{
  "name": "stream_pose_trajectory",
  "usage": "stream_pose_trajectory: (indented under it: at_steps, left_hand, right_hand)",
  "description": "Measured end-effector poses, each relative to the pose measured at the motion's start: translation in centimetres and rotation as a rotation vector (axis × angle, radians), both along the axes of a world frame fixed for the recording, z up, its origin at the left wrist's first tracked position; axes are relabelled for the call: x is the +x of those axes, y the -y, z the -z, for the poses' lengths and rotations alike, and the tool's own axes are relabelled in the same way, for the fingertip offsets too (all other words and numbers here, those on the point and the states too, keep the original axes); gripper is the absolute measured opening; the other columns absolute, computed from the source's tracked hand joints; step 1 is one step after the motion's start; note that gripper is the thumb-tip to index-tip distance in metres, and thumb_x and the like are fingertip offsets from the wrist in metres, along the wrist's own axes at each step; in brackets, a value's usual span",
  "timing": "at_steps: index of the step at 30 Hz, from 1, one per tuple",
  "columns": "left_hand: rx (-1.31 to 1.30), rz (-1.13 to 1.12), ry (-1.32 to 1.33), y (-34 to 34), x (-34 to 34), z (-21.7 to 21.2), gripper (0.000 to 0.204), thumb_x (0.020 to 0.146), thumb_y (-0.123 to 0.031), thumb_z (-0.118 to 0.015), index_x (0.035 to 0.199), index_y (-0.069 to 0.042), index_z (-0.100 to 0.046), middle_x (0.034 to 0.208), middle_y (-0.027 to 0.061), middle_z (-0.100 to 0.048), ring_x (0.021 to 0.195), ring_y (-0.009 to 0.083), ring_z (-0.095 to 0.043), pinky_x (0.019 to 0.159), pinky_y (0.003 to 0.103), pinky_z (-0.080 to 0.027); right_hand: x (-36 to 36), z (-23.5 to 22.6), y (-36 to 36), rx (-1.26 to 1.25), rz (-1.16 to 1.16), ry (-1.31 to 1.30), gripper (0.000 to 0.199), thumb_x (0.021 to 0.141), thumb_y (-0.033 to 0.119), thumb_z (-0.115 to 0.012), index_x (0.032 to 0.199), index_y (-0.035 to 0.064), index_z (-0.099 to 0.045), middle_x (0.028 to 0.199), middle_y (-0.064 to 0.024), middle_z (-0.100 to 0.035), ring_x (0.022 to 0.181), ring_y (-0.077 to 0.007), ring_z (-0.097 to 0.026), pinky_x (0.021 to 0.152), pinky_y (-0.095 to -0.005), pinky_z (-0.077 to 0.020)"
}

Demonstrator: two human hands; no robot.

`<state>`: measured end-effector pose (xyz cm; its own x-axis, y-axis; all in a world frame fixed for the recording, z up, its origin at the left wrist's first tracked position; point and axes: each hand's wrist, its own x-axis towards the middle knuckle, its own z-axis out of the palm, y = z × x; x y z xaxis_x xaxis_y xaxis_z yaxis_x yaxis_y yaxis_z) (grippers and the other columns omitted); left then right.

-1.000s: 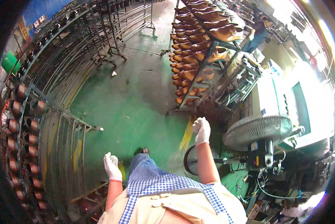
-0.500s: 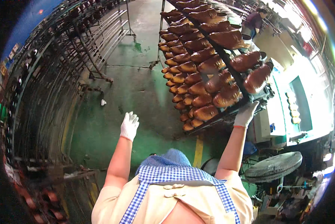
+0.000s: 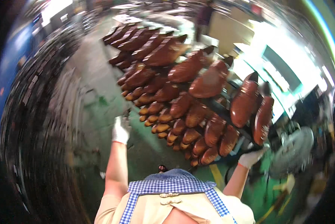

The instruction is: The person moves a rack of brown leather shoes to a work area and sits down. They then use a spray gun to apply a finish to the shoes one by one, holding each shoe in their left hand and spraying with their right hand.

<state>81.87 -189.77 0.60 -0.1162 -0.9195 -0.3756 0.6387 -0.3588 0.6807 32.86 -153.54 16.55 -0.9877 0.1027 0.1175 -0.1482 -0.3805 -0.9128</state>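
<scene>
A tiered shoe rack (image 3: 245, 132) stands ahead and to the right, its rows packed with glossy brown leather shoes (image 3: 208, 80). At its near right end is my right hand (image 3: 252, 156), in a white glove, against the rack's lower corner. It seems closed on the frame there, though shoes and blur hide part of the grip. My left hand (image 3: 121, 130), also gloved in white, hovers over the floor left of the rack. It is empty, with fingers apart and slightly smeared.
Dark metal racks (image 3: 40, 112) line the left side, blurred. A round fan (image 3: 292, 153) stands right of my right hand. Beyond the shoes are a tan panel (image 3: 230, 31), a brightly lit workstation (image 3: 277, 69) and a person (image 3: 204, 20). Yellow tape (image 3: 216, 176) marks the green floor.
The shoe rack has swung round in view and looks closer, now reaching further left. My right hand sits lower, still at its corner. My left hand has shifted slightly left and down.
</scene>
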Motion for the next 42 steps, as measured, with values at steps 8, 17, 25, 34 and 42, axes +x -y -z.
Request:
stream_pose_trajectory:
  at_steps: [8,17,25,34,42]
  left_hand:
    - [-0.099,-0.001,0.042,25.8,4.7,-4.5,0.077,0.104,-0.057,-0.051,0.165,-0.018,-0.024,0.168,0.0128,-0.028,0.149,0.0299,-0.034,0.125,0.044,-0.023]
    - [-0.315,0.069,0.603,50.4,3.0,-4.9,0.081,0.097,-0.057,-0.062,0.154,-0.004,-0.042,0.162,0.0102,-0.038,0.148,0.0266,-0.033,0.122,0.045,-0.025]
    - [-0.511,0.17,1.351,54.8,0.9,-3.2,0.086,0.096,-0.066,-0.057,0.143,0.005,-0.055,0.148,0.0209,-0.057,0.135,0.0359,-0.053,0.115,0.042,-0.038]
    - [-0.625,0.705,1.26,61.5,-1.1,-2.1,0.082,0.096,-0.063,-0.059,0.143,0.004,-0.057,0.151,0.0159,-0.055,0.137,0.0282,-0.05,0.116,0.04,-0.036]
    - [-0.215,0.749,0.567,54.7,-1.8,-7.7,0.059,0.099,-0.038,-0.062,0.149,-0.009,-0.053,0.146,0.0064,-0.059,0.134,0.0256,-0.052,0.115,0.042,-0.039]
  right_hand:
    - [0.1,0.3,0.3,-0.237,0.193,0.217,0.05,0.104,0.062,-0.047,0.1,0.0138,-0.058,0.079,0.0007,-0.061,0.056,-0.0128,-0.049,0.052,-0.0285,-0.0384]
    - [-0.5,1.4,0.4,-0.235,0.292,0.035,0.057,0.108,0.058,-0.039,0.131,0.0104,-0.062,0.111,-0.0042,-0.071,0.084,-0.0182,-0.065,0.068,-0.0318,-0.0503]
    - [-1.3,2.3,0.5,-0.183,0.376,-0.047,0.057,0.109,0.053,-0.037,0.134,0.0097,-0.065,0.124,-0.0036,-0.07,0.114,-0.0232,-0.062,0.106,-0.0419,-0.0435]
    - [-1.1,1.8,0.4,-0.201,0.441,0.016,0.056,0.111,0.052,-0.034,0.123,0.0079,-0.067,0.105,-0.002,-0.073,0.081,-0.0183,-0.069,0.068,-0.0343,-0.056]
    - [-1.9,3.9,-0.9,-0.182,0.413,-0.014,0.058,0.107,0.057,-0.039,0.125,0.01,-0.068,0.112,-0.0045,-0.073,0.092,-0.0203,-0.068,0.082,-0.037,-0.0533]
